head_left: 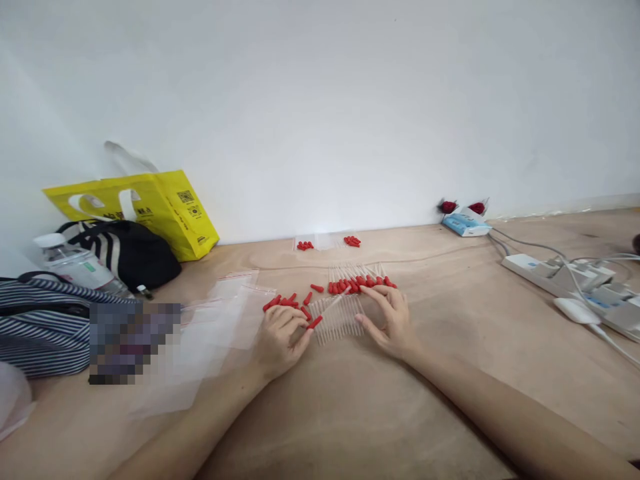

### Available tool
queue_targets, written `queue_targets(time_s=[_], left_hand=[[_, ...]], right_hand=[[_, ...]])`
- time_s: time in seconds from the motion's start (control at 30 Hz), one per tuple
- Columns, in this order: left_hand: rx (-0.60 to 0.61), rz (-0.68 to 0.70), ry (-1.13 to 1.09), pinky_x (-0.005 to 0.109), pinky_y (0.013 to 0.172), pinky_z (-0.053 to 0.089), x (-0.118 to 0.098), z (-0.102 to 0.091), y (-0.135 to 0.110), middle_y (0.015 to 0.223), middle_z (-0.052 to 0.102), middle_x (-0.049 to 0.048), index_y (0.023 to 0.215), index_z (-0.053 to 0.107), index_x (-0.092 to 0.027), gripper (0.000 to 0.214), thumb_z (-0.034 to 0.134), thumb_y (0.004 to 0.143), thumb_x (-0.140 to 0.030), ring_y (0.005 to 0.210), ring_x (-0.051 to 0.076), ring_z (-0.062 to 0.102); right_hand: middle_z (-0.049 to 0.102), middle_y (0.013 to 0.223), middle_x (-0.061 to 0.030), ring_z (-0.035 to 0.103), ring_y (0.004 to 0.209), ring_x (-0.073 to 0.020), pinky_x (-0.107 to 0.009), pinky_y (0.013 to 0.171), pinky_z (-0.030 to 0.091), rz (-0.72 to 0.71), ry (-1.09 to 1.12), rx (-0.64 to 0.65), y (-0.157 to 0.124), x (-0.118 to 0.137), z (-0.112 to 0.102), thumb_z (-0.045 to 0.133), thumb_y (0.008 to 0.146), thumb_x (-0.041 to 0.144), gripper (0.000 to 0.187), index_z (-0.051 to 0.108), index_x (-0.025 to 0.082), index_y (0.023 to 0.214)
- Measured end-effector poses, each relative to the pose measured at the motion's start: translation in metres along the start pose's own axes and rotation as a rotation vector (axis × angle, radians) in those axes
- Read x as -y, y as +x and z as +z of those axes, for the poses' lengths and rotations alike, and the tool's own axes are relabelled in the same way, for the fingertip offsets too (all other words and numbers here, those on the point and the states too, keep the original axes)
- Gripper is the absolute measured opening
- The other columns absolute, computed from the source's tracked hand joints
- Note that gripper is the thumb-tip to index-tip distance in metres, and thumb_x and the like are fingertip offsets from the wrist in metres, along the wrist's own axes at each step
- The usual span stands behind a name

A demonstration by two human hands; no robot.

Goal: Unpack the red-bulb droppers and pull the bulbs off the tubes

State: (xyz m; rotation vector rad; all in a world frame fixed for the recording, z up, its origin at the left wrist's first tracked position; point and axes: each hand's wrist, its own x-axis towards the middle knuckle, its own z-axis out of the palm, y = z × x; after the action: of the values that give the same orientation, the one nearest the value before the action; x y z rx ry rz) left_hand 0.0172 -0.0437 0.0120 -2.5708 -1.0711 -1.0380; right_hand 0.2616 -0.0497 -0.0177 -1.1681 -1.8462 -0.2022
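My left hand pinches a dropper by its red rubber bulb, and its clear tube slants up to the right. Loose red bulbs lie just beyond that hand. Bare clear tubes lie side by side between my hands. Behind them is a row of droppers with red bulbs, their tubes pointing to the wall. My right hand rests at the right end, thumb and fingers apart. Its fingertips are by the bulbs, and its thumb is near the bare tubes.
Clear zip bags lie on the left of the table. Two small groups of red bulbs sit near the wall. A yellow bag, a bottle and a striped bag stand left. A power strip with cables lies right.
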Motion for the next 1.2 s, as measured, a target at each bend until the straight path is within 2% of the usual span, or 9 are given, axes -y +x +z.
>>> queue_targets(time_s=[0.1, 0.23, 0.33, 0.43, 0.53, 0.73, 1.0, 1.2], left_hand=[[0.009, 0.108, 0.001, 0.034, 0.077, 0.038, -0.007, 0.004, -0.004, 0.076, 0.064, 0.0005, 0.073, 0.057, -0.02, 0.006, 0.053, 0.075, -0.019, 0.074, 0.015, 0.056], [-0.022, 0.171, -0.003, 0.034, 0.077, 0.039, -0.011, 0.008, -0.004, 0.074, 0.064, 0.0001, 0.073, 0.056, -0.02, 0.006, 0.053, 0.075, -0.017, 0.072, 0.014, 0.056], [-0.03, 0.161, -0.032, 0.035, 0.081, 0.04, -0.013, 0.01, -0.004, 0.079, 0.065, 0.0016, 0.078, 0.057, -0.019, 0.005, 0.053, 0.076, -0.018, 0.076, 0.015, 0.056], [0.02, 0.169, -0.048, 0.037, 0.087, 0.038, -0.014, 0.013, -0.004, 0.091, 0.066, 0.004, 0.093, 0.058, -0.019, 0.016, 0.052, 0.078, -0.023, 0.088, 0.017, 0.056], [0.018, 0.201, -0.06, 0.039, 0.091, 0.036, -0.015, 0.018, -0.003, 0.093, 0.067, 0.0025, 0.098, 0.058, -0.02, 0.018, 0.05, 0.082, -0.021, 0.09, 0.017, 0.057], [0.014, 0.214, -0.043, 0.045, 0.095, 0.033, -0.015, 0.021, -0.005, 0.092, 0.069, 0.0018, 0.09, 0.062, -0.022, 0.016, 0.049, 0.083, -0.02, 0.094, 0.018, 0.058], [0.073, 0.172, -0.058, 0.054, 0.102, 0.02, -0.02, 0.011, -0.003, 0.082, 0.07, -0.0012, 0.078, 0.065, -0.025, 0.015, 0.051, 0.081, -0.021, 0.09, 0.019, 0.061], [0.09, 0.164, -0.068, 0.054, 0.103, 0.015, -0.02, 0.011, -0.002, 0.08, 0.07, -0.0038, 0.076, 0.065, -0.026, 0.014, 0.053, 0.08, -0.02, 0.088, 0.018, 0.062]], right_hand=[[0.053, 0.113, -0.0082, 0.046, 0.105, -0.0224, -0.043, 0.092, 0.026, -0.195, -0.049, 0.104, 0.0, 0.009, -0.003, 0.054, 0.078, 0.04, 0.038, 0.054, 0.026, 0.113], [0.062, 0.098, -0.0012, 0.049, 0.1, -0.0189, -0.047, 0.097, 0.017, -0.294, -0.022, 0.164, -0.001, 0.014, 0.0, 0.054, 0.081, 0.033, 0.015, 0.064, 0.029, 0.091], [0.064, 0.088, 0.0007, 0.052, 0.095, -0.0168, -0.046, 0.097, 0.016, -0.29, 0.026, 0.174, -0.002, 0.015, 0.004, 0.051, 0.083, 0.03, 0.014, 0.064, 0.027, 0.085], [0.066, 0.083, 0.0001, 0.053, 0.091, -0.0155, -0.045, 0.097, 0.017, -0.285, 0.058, 0.182, -0.003, 0.02, 0.005, 0.048, 0.084, 0.027, 0.016, 0.063, 0.025, 0.087], [0.067, 0.081, 0.0002, 0.055, 0.087, -0.0145, -0.044, 0.098, 0.019, -0.282, 0.09, 0.173, -0.004, 0.025, 0.005, 0.047, 0.085, 0.025, 0.017, 0.062, 0.025, 0.092], [0.067, 0.065, 0.0029, 0.056, 0.084, -0.0151, -0.046, 0.097, 0.02, -0.349, 0.108, 0.117, -0.004, 0.028, 0.006, 0.05, 0.083, 0.024, 0.021, 0.06, 0.028, 0.102], [0.065, 0.061, 0.0038, 0.056, 0.088, -0.0156, -0.047, 0.097, 0.02, -0.344, 0.11, 0.16, -0.006, 0.025, 0.004, 0.051, 0.082, 0.023, 0.02, 0.062, 0.031, 0.096], [0.065, 0.06, 0.0038, 0.056, 0.088, -0.0164, -0.047, 0.097, 0.019, -0.33, 0.152, 0.163, -0.006, 0.025, 0.005, 0.05, 0.082, 0.023, 0.016, 0.063, 0.028, 0.089]])
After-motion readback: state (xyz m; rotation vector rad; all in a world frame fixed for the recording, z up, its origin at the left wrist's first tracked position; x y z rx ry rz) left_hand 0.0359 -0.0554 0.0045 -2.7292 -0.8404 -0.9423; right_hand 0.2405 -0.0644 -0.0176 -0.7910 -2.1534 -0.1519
